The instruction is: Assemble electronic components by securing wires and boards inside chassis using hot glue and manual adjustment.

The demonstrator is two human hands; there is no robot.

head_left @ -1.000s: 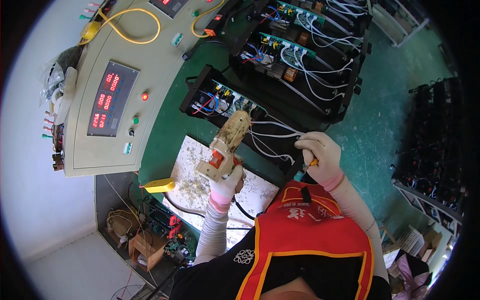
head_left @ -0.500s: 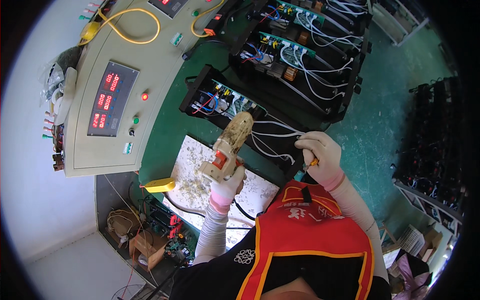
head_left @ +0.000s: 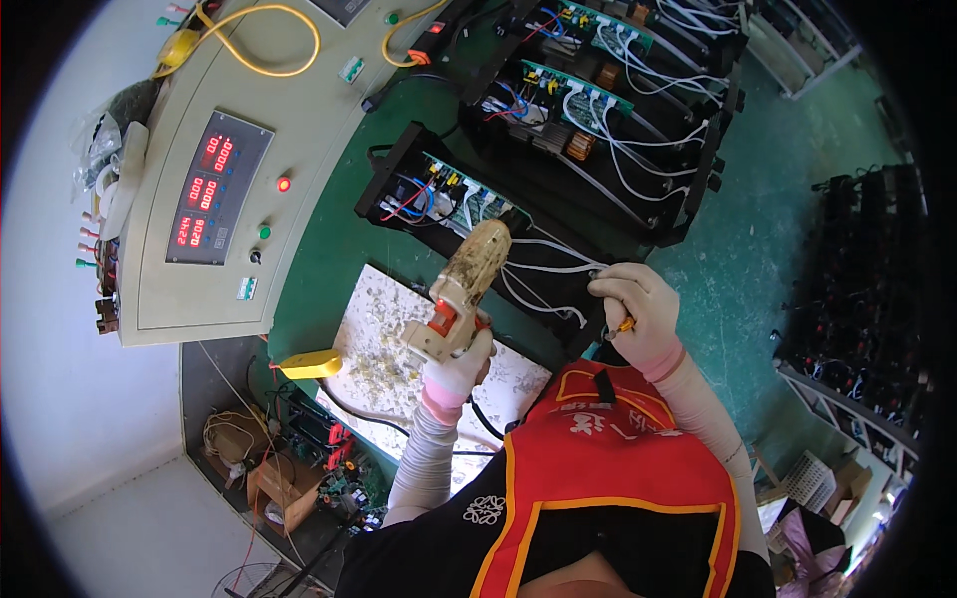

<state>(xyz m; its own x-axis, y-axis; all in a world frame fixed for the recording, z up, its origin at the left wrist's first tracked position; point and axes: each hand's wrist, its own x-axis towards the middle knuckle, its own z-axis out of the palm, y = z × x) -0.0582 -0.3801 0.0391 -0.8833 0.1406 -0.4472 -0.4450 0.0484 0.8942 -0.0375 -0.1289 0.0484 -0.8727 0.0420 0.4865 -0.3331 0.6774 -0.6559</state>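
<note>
In my gloved left hand [head_left: 457, 374] is a beige hot glue gun [head_left: 477, 261] with a red-orange trigger area, crusted with brown residue. Its nozzle end points up toward the circuit board [head_left: 469, 199] of the nearest black chassis [head_left: 424, 234]. My gloved right hand [head_left: 643, 309] is closed at that chassis's right end, with its fingertips at the ends of white cables [head_left: 553, 266] from the board. A small yellow-orange object [head_left: 626, 324] sticks out from under its curled fingers; its kind is unclear. Beneath the gun lies a white board [head_left: 384, 334] spattered with residue.
Two more open chassis [head_left: 588, 145] with boards and white cables stand behind. A beige console [head_left: 150, 289] with red digital displays [head_left: 219, 189] is at left, near a yellow box [head_left: 311, 364]. Dark stacked units [head_left: 862, 299] fill a rack at right; a carton [head_left: 284, 488] sits lower left.
The view has shifted slightly, moving the console a little left. The glue gun has risen slightly to the right, closer to the board; my right hand stays at the cable ends.
</note>
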